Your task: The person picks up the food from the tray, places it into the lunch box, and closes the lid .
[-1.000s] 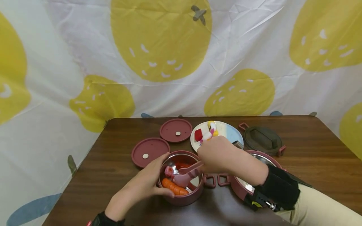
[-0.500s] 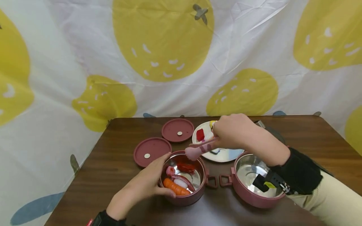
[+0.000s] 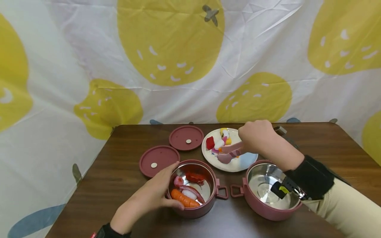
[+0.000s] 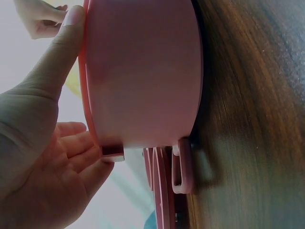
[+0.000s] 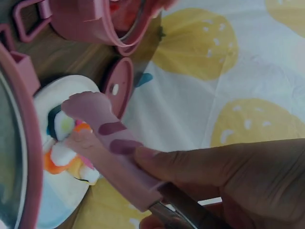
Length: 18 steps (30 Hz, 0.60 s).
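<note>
My left hand (image 3: pixel 151 190) holds the rim of the left pink pot (image 3: pixel 194 211); in the left wrist view, the thumb lies along the rim and fingertips touch a handle (image 4: pixel 113 156). The pot holds an orange ridged toy food (image 3: pixel 184 198), a striped strip (image 3: pixel 197 195), a white oval piece, a red piece (image 3: pixel 194 177) and a pink piece (image 3: pixel 178 181). With my right hand (image 3: pixel 257 135) I grip pink paw-tipped tongs (image 5: pixel 114 143) by their metal handle. Their tips are over the plate (image 3: pixel 248 161), close to several toy food pieces (image 3: pixel 219 144). Whether they touch any is unclear.
A second pink pot (image 3: pixel 269 213) stands to the right, its handle close to the left pot's. Two dark pink lids (image 3: pixel 162 155) lie at the back left. Behind the table hangs a fruit-patterned cloth (image 3: pixel 178 105). My right forearm hides part of the table's right side.
The tongs have risen out of the left pot and moved right and back to the plate, then lower toward the toy food. My left hand stays at the pot.
</note>
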### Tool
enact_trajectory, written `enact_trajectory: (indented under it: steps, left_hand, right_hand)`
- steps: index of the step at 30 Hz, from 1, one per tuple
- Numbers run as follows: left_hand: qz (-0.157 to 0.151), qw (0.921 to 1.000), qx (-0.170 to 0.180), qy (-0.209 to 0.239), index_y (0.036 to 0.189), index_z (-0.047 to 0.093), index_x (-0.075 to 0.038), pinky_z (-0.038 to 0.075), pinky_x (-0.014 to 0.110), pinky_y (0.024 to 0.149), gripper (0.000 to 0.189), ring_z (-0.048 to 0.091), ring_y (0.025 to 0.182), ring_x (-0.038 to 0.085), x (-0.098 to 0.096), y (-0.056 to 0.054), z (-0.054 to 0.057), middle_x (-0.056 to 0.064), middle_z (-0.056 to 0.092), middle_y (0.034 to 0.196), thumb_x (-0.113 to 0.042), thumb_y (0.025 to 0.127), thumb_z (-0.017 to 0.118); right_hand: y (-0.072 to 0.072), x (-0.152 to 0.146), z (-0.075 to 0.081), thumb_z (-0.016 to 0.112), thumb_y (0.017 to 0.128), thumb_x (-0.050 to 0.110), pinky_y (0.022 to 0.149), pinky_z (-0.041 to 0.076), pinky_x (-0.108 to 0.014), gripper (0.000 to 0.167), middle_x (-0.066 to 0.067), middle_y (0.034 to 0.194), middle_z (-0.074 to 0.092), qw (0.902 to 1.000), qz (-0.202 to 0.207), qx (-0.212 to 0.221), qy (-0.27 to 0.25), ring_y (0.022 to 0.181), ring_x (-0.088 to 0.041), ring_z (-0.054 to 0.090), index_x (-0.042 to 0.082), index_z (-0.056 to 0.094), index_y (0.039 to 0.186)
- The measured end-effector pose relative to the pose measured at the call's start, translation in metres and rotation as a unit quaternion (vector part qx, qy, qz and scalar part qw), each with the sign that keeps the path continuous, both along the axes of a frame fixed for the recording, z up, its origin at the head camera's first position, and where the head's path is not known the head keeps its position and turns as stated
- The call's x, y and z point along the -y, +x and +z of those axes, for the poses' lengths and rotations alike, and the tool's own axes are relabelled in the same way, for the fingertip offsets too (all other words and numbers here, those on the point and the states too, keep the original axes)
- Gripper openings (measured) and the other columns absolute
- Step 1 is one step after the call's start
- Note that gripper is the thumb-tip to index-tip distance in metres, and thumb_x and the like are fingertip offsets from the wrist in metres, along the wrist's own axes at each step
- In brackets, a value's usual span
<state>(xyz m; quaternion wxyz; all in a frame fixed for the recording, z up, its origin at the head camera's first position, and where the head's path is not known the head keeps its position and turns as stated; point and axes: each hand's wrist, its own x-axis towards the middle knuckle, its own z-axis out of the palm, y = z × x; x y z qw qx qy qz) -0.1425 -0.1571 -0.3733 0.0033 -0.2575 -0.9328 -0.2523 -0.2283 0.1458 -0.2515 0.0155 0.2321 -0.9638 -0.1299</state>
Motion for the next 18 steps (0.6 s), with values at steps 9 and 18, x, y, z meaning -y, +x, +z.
enact_trajectory:
  steps: [9, 18]
  left_hand:
    - [-0.003, 0.9999, 0.008, 0.005, 0.152, 0.030, 0.004, 0.038, 0.056, 0.115, 0.114, 0.043, 0.141, 0.036, -0.003, 0.001, 0.001, 0.021, 0.042, 0.153, -0.050, 0.069, 0.086]
    - [0.000, 0.9999, 0.011, 0.011, 0.153, 0.030, 0.004, 0.037, 0.055, 0.116, 0.114, 0.043, 0.142, 0.035, -0.007, 0.003, 0.002, 0.021, 0.041, 0.154, -0.049, 0.069, 0.087]
  right_hand:
    - [0.003, 0.001, -0.015, 0.089, 0.070, 0.038, 0.046, 0.046, -0.035, 0.033, -0.001, 0.063, 0.055, 0.9974, -0.005, -0.061, 0.039, 0.054, -0.017, 0.046, 0.014, 0.066, 0.068]
    - [0.001, 0.002, -0.025, 0.085, 0.076, 0.027, 0.046, 0.050, -0.038, 0.025, -0.001, 0.065, 0.058, 0.9969, 0.006, -0.064, 0.046, 0.055, -0.016, 0.048, 0.014, 0.065, 0.066]
